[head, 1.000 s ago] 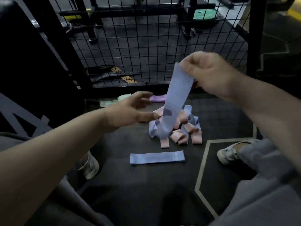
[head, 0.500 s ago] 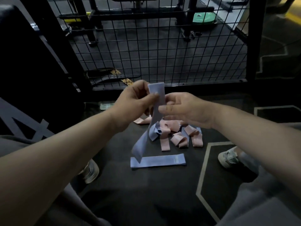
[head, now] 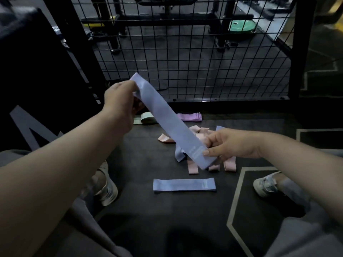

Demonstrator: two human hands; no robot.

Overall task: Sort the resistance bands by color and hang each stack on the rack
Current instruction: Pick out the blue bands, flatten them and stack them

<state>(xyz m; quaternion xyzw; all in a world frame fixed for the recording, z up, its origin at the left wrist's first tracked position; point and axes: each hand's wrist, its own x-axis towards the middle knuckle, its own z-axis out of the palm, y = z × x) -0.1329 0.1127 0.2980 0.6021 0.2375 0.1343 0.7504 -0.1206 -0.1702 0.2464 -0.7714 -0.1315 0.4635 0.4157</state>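
- Above the middle of the floor mat [head: 167, 219], I am holding a blue band [head: 167, 123] pulled flat on a slant.
- My left hand [head: 120, 106] is pinching its upper end between thumb and curled fingers.
- My right hand [head: 232, 145] is pinching its lower end, thumb on top beside the printed label.
- Under it, a heap of pink bands [head: 193, 166] is lying tangled with other blue ones.
- Nearer me, a second blue band [head: 184, 184] is lying flat alone.
- By the mat's far edge, below the mesh fence [head: 185, 52], a purple stack [head: 189, 116] and green bands [head: 146, 117] are sitting side by side.
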